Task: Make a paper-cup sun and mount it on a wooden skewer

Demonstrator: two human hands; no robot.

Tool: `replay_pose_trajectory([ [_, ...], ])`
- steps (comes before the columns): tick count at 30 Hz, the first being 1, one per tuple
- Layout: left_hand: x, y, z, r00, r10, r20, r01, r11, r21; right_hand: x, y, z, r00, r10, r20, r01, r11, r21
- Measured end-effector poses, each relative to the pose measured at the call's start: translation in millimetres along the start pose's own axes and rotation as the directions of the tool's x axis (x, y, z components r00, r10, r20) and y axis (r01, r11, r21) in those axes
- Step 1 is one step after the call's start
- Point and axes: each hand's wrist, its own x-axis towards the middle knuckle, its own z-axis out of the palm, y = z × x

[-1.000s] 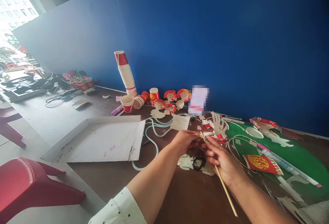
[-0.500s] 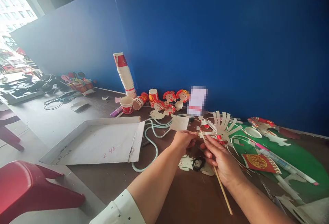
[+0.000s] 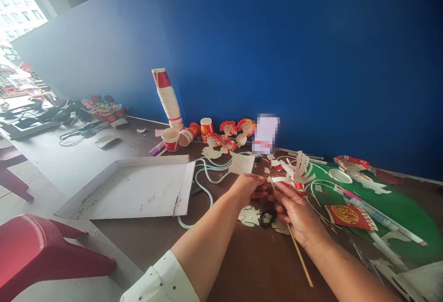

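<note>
My right hand (image 3: 294,209) is closed around a thin wooden stick (image 3: 300,258), which slants from its fingertips down toward the table's front. Those same fingers also hold a paper cup cut into strips (image 3: 303,170), white and red, with its strips fanned upward. One white strip (image 3: 281,179) reaches leftward to the stick's upper end. Beside that end my left hand (image 3: 252,189) is closed, thumb and finger pinched at the strip's tip; the exact contact is hidden. Below the hands lie a cut-paper figure (image 3: 249,216) and a black coil (image 3: 267,219).
A shallow white cardboard tray (image 3: 188,191) lies left, beside a pale blue cable (image 3: 211,198). Behind stand stacked paper cups (image 3: 169,103) and several red-fringed paper figures (image 3: 228,129). At right, a red cut cup piece (image 3: 349,216) and a marker (image 3: 391,223) rest on a green mat (image 3: 415,214).
The fanned strips of the cup have turned and bunched closer together. Both hands stay at the stick's upper end, and the view has shifted slightly.
</note>
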Motion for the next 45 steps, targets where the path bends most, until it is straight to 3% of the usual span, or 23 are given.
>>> replay_pose_trajectory([
  [5,-3.2,1.2,-4.7,0.996,0.023,0.084,-0.025,0.999,0.028,-0.8,0.5,-0.3,1.0,0.002,-0.012,-0.003,0.999,-0.043],
  [22,3.0,-2.7,-4.2,0.999,0.013,0.049,-0.015,0.999,0.032,-7.3,-2.1,1.9,0.998,-0.036,0.043,0.041,0.992,-0.121],
  [34,5.3,-5.0,-5.4,0.996,0.003,0.084,0.001,0.999,-0.052,-5.5,1.7,0.6,0.999,-0.028,0.028,0.03,0.997,-0.067],
  [40,7.0,-6.4,-8.9,0.979,0.028,0.2,-0.006,0.994,-0.108,-5.2,-1.3,0.3,1.0,-0.027,-0.01,0.026,0.999,-0.025],
  [45,7.6,-6.5,-9.2,0.98,0.037,0.195,-0.017,0.994,-0.107,-4.7,-2.1,-0.3,1.0,-0.021,0.018,0.022,0.999,-0.038],
])
